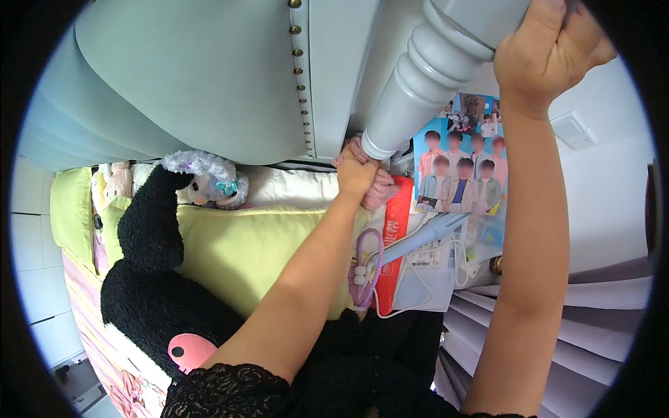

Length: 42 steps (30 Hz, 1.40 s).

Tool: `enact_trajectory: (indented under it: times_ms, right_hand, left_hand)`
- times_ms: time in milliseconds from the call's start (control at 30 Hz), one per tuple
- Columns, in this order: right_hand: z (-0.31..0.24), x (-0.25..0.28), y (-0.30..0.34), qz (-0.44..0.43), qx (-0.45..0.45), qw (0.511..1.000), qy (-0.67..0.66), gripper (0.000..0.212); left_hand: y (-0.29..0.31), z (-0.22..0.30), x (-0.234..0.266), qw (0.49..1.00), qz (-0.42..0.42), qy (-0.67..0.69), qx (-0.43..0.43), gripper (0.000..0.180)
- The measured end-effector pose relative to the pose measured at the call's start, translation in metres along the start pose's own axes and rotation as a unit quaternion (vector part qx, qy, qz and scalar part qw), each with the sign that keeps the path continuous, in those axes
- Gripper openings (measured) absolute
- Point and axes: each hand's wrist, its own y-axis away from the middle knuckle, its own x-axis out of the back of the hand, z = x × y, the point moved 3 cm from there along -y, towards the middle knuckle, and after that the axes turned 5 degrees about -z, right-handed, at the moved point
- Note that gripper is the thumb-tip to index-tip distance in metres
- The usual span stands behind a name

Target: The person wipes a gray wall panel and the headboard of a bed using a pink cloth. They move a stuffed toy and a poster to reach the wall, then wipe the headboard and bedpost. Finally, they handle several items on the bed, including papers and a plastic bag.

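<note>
Down on a slant runs the one grey post (418,76), its long axis going from upper right to lower left beside the studded headboard (188,63), and at its lower end one pink cloth (380,191) is clutched in the left hand's (357,173) closed fingers. The right hand's (554,59) fingers are curled by the post's upper part, their hold cut off and impossible to tell, while white characters are borne by one red packet (391,282).

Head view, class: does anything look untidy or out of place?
The white cord beside the light-blue tool looks untidy: it straggles in loose loops over papers instead of being neatly coiled. No spill shows.
</note>
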Motion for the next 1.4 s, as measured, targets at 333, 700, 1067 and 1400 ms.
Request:
enact_trajectory:
  times_ms: [333, 700, 1067, 1400]
  right_hand:
    - [0.007, 0.001, 0.003, -0.004, 0.003, 0.998, 0.056, 0.037]
    - [0.007, -0.002, 0.006, -0.005, 0.001, 0.999, 0.039, 0.037]
    - [0.006, -0.006, 0.007, 0.023, -0.003, 1.000, 0.000, 0.037]
    - [0.012, -0.008, 0.013, 0.056, -0.045, 0.997, -0.028, 0.020]
  left_hand:
    - [0.023, -0.003, 0.006, 0.977, -0.052, 0.156, 0.138, 0.049]
    - [0.073, 0.027, -0.082, 0.975, -0.162, -0.153, -0.018, 0.089]
    - [0.024, -0.012, -0.061, 0.979, 0.152, 0.128, 0.047, 0.048]
    - [0.025, 0.037, 0.001, 0.923, 0.148, 0.291, -0.203, 0.058]
